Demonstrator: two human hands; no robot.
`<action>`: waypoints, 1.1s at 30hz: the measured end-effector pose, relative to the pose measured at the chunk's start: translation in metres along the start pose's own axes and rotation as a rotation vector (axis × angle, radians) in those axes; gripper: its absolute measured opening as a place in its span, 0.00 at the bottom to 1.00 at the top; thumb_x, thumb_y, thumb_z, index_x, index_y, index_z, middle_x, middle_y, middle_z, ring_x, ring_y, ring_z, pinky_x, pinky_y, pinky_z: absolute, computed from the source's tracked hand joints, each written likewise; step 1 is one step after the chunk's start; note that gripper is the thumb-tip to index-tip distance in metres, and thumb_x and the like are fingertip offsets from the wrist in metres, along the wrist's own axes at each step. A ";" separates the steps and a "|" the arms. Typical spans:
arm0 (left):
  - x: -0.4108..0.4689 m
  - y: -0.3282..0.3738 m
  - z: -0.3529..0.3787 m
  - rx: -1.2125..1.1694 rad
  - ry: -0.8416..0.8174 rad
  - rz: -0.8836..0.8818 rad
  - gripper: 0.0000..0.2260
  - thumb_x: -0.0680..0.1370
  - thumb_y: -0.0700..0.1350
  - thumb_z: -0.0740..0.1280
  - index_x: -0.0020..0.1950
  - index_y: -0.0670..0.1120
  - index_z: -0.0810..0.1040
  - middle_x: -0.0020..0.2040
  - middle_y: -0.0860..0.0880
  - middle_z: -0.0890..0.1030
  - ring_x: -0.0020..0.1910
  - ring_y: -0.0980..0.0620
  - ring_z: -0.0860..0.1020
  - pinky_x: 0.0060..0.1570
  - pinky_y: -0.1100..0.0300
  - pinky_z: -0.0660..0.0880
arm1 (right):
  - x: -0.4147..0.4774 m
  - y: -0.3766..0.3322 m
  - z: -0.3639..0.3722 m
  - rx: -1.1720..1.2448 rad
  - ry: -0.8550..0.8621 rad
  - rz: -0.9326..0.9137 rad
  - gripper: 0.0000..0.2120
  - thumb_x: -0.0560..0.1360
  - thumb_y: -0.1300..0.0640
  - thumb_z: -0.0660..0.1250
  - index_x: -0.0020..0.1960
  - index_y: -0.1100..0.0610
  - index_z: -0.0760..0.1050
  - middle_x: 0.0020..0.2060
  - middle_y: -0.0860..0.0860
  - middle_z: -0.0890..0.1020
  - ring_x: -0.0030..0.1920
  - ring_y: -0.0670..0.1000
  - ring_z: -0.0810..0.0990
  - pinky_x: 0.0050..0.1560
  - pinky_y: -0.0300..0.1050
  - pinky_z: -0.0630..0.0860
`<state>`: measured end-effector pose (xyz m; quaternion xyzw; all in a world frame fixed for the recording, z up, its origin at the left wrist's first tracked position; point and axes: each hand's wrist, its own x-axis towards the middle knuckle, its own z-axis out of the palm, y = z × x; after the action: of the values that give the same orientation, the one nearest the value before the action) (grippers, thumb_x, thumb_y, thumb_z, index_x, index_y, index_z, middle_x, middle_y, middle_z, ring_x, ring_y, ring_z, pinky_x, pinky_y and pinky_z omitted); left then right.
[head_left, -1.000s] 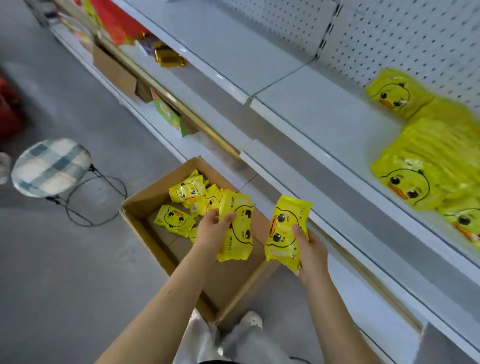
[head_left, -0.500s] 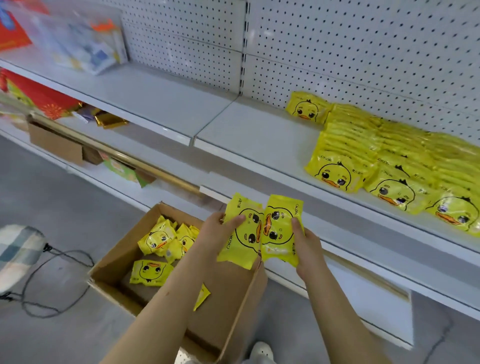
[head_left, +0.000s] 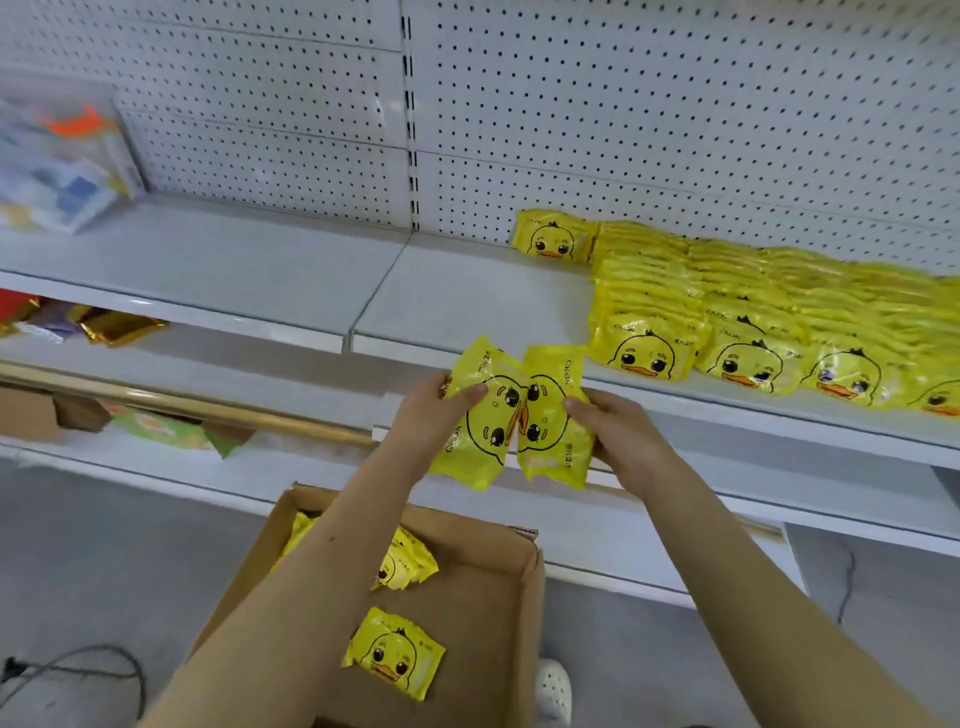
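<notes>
Raised toward the shelf (head_left: 467, 291), each hand grips one glossy yellow flat packet: left hand (head_left: 434, 410), left packet (head_left: 480, 431); right hand (head_left: 613, 431), right packet (head_left: 553, 415).

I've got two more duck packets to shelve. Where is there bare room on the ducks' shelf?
Bare shelf runs from the left edge of the packet rows across the panel seam to the blurry boxes at far left; the stretch just above the held packets is nearest. Rightward, rows crowd the shelf to the picture's edge.

Gold packets (head_left: 117, 325) lie on the lower shelf (head_left: 244, 361), left.
</notes>
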<state>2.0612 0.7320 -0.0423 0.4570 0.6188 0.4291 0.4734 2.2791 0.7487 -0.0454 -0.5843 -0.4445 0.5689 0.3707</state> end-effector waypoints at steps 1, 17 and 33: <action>0.006 0.006 0.001 0.009 -0.013 0.014 0.09 0.74 0.52 0.70 0.52 0.51 0.78 0.47 0.51 0.82 0.46 0.52 0.80 0.45 0.56 0.76 | 0.005 -0.007 0.000 -0.012 -0.010 -0.020 0.09 0.77 0.59 0.66 0.55 0.56 0.80 0.48 0.54 0.85 0.46 0.53 0.84 0.51 0.53 0.80; 0.166 0.042 0.018 0.575 0.194 0.298 0.06 0.73 0.51 0.69 0.46 0.52 0.77 0.39 0.55 0.76 0.43 0.50 0.74 0.40 0.57 0.71 | 0.212 -0.147 -0.030 -0.613 0.018 -0.485 0.21 0.75 0.58 0.67 0.68 0.55 0.73 0.64 0.49 0.76 0.57 0.42 0.73 0.48 0.23 0.66; 0.274 0.029 0.060 0.989 0.192 0.490 0.12 0.76 0.50 0.66 0.59 0.53 0.77 0.53 0.53 0.79 0.54 0.47 0.71 0.48 0.58 0.57 | 0.395 -0.150 -0.038 -1.434 0.033 -0.655 0.17 0.80 0.56 0.60 0.67 0.51 0.72 0.60 0.59 0.77 0.59 0.62 0.75 0.55 0.52 0.71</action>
<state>2.0874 1.0102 -0.0779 0.7138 0.6625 0.2250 0.0306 2.2854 1.1729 -0.0345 -0.5285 -0.8469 -0.0034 0.0589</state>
